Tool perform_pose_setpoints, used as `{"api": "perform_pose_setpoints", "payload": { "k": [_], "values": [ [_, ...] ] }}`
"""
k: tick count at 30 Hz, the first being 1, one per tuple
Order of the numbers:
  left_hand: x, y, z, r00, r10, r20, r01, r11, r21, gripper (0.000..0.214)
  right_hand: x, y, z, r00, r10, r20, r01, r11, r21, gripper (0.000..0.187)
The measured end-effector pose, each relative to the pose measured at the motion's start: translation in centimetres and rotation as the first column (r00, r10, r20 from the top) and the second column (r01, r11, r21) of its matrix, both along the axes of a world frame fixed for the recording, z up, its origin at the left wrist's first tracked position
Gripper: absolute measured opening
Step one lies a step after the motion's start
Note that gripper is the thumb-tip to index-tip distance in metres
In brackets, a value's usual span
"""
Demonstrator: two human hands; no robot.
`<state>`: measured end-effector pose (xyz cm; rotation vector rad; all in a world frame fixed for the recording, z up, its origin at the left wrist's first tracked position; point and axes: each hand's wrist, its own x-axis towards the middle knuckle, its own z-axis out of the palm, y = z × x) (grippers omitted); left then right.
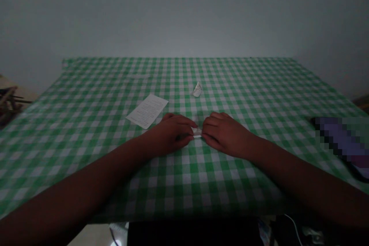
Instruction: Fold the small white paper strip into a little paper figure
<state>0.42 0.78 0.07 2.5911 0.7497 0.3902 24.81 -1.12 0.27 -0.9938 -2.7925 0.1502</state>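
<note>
1. Our forearms cross the near edge of the desk.
2. Our left hand and right hand each pinch the strip.
3. Its visible part runs left-right between them, neither grip nearer.

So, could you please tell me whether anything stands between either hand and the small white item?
Nothing visible does: the left hand and the right hand both hold the small white item, and the printed sheet lies apart from them.
</note>
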Motion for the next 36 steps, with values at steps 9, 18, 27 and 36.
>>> {"api": "perform_pose_setpoints", "payload": {
  "k": [9,18,27,36],
  "values": [
    [0.3,0.2,-0.5,0.998,0.059,0.013,-0.058,0.998,-0.022,0.018,-0.1,0.1,0.2,0.991,-0.124,-0.049,0.125,0.992,0.015,0.025],
    [1.4,-0.4,-0.8,0.955,0.296,-0.031,-0.290,0.950,0.115,0.010,-1.8,-2.8,0.8,0.994,-0.040,-0.103,0.048,0.995,0.083,0.028],
    [0.1,0.1,0.2,0.973,0.226,-0.034,-0.225,0.974,0.024,0.022,-1.2,-2.0,0.1,0.998,0.035,-0.052,-0.034,0.999,0.019,0.042],
    [-0.8,0.9,0.2,0.992,0.122,-0.037,-0.123,0.992,-0.015,0.020,-0.7,-2.3,0.2,0.997,0.070,0.021,-0.070,0.997,0.011,0.049]
  ]
}}
